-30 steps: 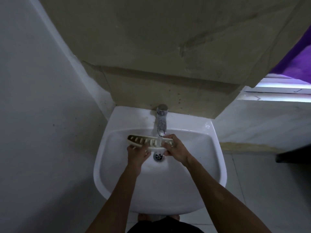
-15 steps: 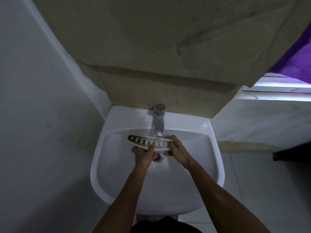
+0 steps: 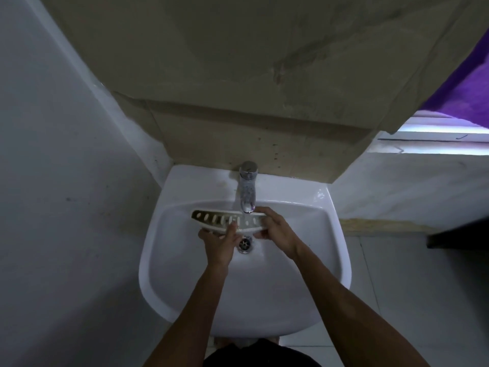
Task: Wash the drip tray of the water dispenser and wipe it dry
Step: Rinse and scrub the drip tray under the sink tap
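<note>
A long cream drip tray (image 3: 211,219) with a row of slots is held level over the white sink (image 3: 185,287), under the chrome tap (image 3: 248,192). My right hand (image 3: 277,229) grips the tray's right end. My left hand (image 3: 219,245) holds the tray's near edge from below, thumb rubbing on the slotted top near the middle. Water falls from the spout onto the tray and runs toward the drain (image 3: 244,244).
A grey wall stands close on the left. Behind the sink rises a beige tiled ledge (image 3: 251,149). To the right lie a white counter (image 3: 410,186), a dark shelf edge (image 3: 460,237) and a purple cloth (image 3: 465,102).
My left hand has slid rightward along the tray, its thumb now rubbing near the middle. The tray has stayed under the running tap.
</note>
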A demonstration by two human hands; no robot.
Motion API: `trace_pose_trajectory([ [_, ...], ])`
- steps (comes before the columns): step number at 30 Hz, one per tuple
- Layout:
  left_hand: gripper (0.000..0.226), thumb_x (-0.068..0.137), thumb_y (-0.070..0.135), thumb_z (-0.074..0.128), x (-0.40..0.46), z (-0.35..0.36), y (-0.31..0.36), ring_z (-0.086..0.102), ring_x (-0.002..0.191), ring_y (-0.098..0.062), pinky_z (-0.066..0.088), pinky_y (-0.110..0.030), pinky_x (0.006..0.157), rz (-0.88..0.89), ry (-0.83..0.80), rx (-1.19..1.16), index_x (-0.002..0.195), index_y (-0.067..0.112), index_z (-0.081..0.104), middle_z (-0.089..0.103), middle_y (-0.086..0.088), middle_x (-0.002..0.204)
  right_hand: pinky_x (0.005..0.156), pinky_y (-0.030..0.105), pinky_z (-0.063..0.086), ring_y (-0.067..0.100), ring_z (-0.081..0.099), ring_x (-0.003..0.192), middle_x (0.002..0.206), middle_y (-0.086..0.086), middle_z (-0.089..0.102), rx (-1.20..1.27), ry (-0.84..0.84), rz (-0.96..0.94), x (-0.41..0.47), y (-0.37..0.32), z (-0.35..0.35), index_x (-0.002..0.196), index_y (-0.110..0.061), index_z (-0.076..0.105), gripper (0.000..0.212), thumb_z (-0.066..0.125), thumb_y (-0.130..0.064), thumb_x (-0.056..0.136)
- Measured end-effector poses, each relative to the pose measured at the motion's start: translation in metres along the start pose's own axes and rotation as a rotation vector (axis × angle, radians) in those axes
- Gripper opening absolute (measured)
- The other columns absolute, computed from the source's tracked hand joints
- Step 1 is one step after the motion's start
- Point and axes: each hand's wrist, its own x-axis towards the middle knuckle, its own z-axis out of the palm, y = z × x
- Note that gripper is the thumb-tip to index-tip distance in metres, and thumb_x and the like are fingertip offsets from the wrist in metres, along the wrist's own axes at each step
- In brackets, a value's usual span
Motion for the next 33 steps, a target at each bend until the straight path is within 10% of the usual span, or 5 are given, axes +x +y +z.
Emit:
trace_pose_trajectory([
  [12, 0.069, 0.082, 0.002, 0.073, 0.011, -0.016, 0.001, 0.061, 0.115, -0.039, 0.061, -0.044, 0.071, 0.02, 0.0, -0.028, 0.134, 0.006, 0.027, 0.049, -0.021, 0.136, 0.064, 0.039, 0.063, 0.025, 0.074, 0.065, 0.099, 0.015, 0.069, -0.281, 0.033, -0.083, 0.012, -0.003, 0.007, 0.112, -0.015, 0.057, 0.018, 0.045, -0.006, 0.101],
  [18, 0.074, 0.081, 0.007, 0.076, 0.013, -0.021, 0.003, 0.059, 0.118, -0.036, 0.062, -0.037, 0.067, 0.042, 0.02, 0.017, 0.135, 0.007, 0.026, 0.045, -0.019, 0.138, 0.078, 0.048, 0.062, 0.037, 0.073, 0.087, 0.111, 0.018, 0.066, -0.186, -0.056, 0.015, 0.016, -0.01, 0.009, 0.123, -0.006, 0.054, 0.022, 0.049, -0.006, 0.101],
  [27, 0.067, 0.084, 0.003, 0.072, 0.018, -0.016, 0.012, 0.063, 0.108, -0.043, 0.062, -0.039, 0.066, 0.003, 0.025, -0.041, 0.134, 0.0, 0.028, 0.051, -0.026, 0.133, 0.083, 0.028, 0.06, 0.036, 0.069, 0.101, 0.126, 0.024, 0.06, 0.159, -0.063, 0.031, 0.003, -0.013, 0.006, 0.131, -0.009, 0.052, 0.034, 0.045, 0.003, 0.1],
  [33, 0.067, 0.085, 0.002, 0.071, 0.015, -0.015, 0.006, 0.06, 0.114, -0.048, 0.058, -0.05, 0.079, -0.04, 0.057, -0.089, 0.135, 0.004, 0.027, 0.051, -0.026, 0.134, 0.076, 0.041, 0.06, 0.017, 0.073, 0.076, 0.107, 0.008, 0.073, -0.445, 0.209, -0.248, -0.006, 0.012, 0.013, 0.113, -0.017, 0.056, 0.013, 0.05, -0.016, 0.102],
])
